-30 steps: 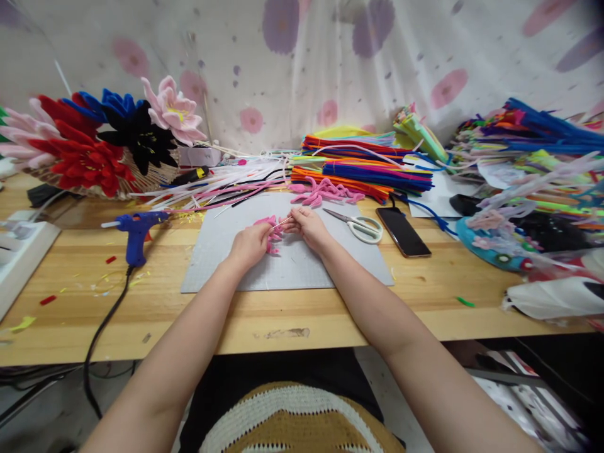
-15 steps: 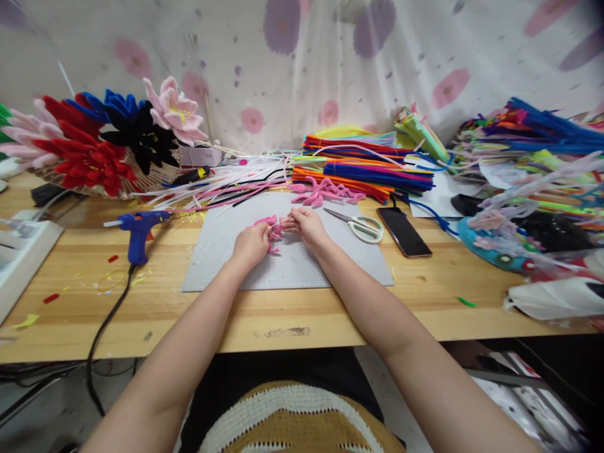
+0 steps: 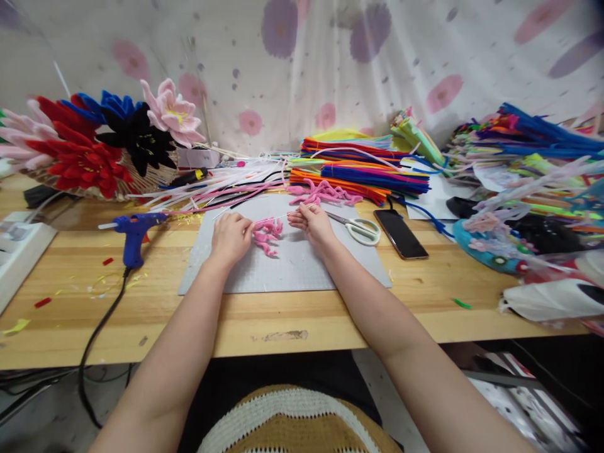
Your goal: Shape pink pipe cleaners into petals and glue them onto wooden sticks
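A thin pale wire (image 3: 278,216) stretches between my two hands above the grey mat (image 3: 283,270). My left hand (image 3: 232,239) is closed on its left end, fingertips pinched together. At its other end, my right hand (image 3: 312,223) pinches the wire, with the remaining fingers loosely curled. Curly pink fuzzy pieces (image 3: 268,236) lie on or just over the mat beside my left fingertips; whether they hang from the wire is unclear. More pink twisted pieces (image 3: 324,192) rest at the mat's back edge. Scissors with pale handles (image 3: 363,231) lie right of my right hand.
A blue glue gun (image 3: 134,236) with a black cord stands at the left, near a white power strip (image 3: 28,251). A phone (image 3: 401,233) lies right of the mat. Bundles of coloured pipe cleaners (image 3: 372,176) and fuzzy flowers (image 3: 94,163) line the back.
My left hand has moved left and my right hand slightly right, so they are farther apart. More of the wire and the pink pieces shows between them. The view has shifted slightly.
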